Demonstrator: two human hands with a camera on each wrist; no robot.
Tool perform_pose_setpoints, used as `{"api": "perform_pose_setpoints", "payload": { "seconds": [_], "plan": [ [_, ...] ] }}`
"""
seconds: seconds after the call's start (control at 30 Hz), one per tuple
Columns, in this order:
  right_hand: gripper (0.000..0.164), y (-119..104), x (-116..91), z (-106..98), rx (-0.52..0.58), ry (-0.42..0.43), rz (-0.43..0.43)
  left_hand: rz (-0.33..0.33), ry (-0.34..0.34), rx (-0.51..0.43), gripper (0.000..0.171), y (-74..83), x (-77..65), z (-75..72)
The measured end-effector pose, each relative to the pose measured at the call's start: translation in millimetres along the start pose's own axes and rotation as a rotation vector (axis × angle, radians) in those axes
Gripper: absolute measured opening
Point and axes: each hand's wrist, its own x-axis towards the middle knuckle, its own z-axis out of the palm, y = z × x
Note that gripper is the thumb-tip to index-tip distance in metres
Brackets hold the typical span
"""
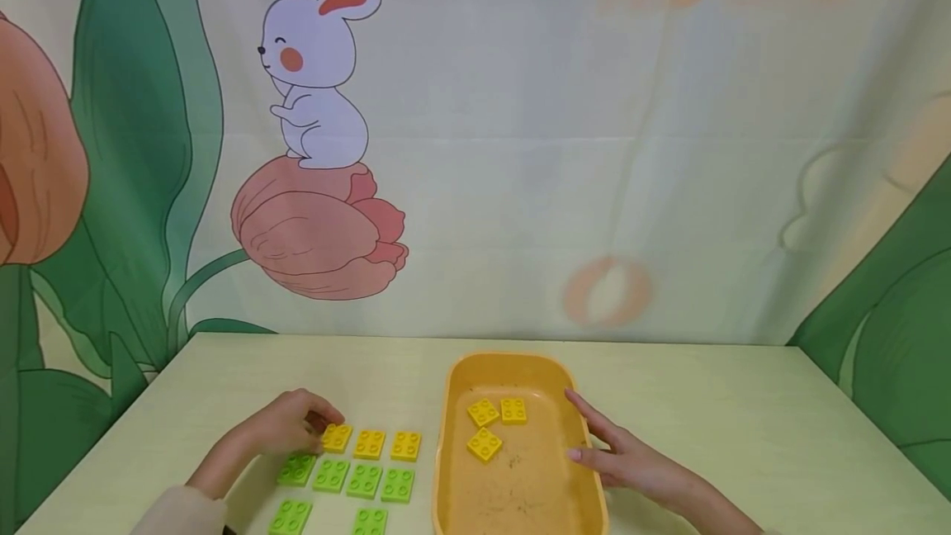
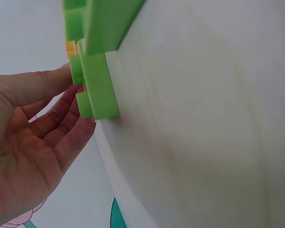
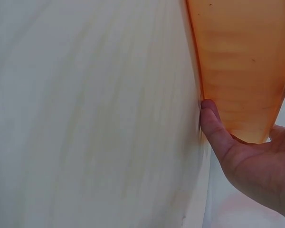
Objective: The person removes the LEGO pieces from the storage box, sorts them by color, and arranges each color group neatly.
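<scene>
My left hand pinches a square yellow toy brick at the left end of a row of three yellow bricks. In the left wrist view the fingers of my left hand lie close behind a green brick, which partly hides the yellow one. On the right, my right hand holds the side of an orange tray, thumb over the rim. The right wrist view shows my right hand against the tray's outer wall. Several loose yellow bricks lie in the tray.
Below the yellow row stands a row of green bricks on the pale table. Nearer the front are two more green bricks, one at left and one farther right. A printed curtain hangs behind the table.
</scene>
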Motion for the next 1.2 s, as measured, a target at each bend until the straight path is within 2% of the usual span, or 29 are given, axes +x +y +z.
{"api": "perform_pose_setpoints", "payload": {
  "seconds": [0.1,0.23,0.37,0.53,0.63,0.7,0.9,1.1,1.2],
  "plan": [
    [0.071,0,0,0,0.002,-0.003,-0.001,0.002,-0.001,0.003,0.033,0.2,-0.5,0.3],
    [0.072,0,0,1,0.003,-0.008,-0.004,-0.046,0.052,0.018,0.036,0.1,-0.9,0.9],
    [0.071,-1,-1,2,-0.007,-0.002,-0.001,-0.058,0.102,-0.036,0.038,6.2,-2.7,0.9],
    [0.071,0,-2,1,-0.01,0.001,-0.003,0.075,0.089,-0.133,0.041,25.3,-7.5,-1.1],
    [0.072,1,-1,0,-0.007,-0.003,-0.007,0.127,0.083,-0.177,0.043,42.3,-8.5,0.7],
    [0.071,0,-1,0,-0.007,-0.004,-0.008,0.149,0.085,-0.205,0.044,54.0,-8.2,4.0],
    [0.072,0,-1,0,-0.005,-0.005,-0.01,0.268,0.059,-0.246,0.044,79.2,-3.7,17.8],
    [0.072,1,-1,-1,-0.006,-0.009,-0.013,0.306,0.042,-0.292,0.043,100.7,6.1,32.1],
    [0.072,1,0,-1,-0.01,-0.008,-0.01,0.312,0.023,-0.282,0.042,110.1,11.7,38.9]
  ]
}}
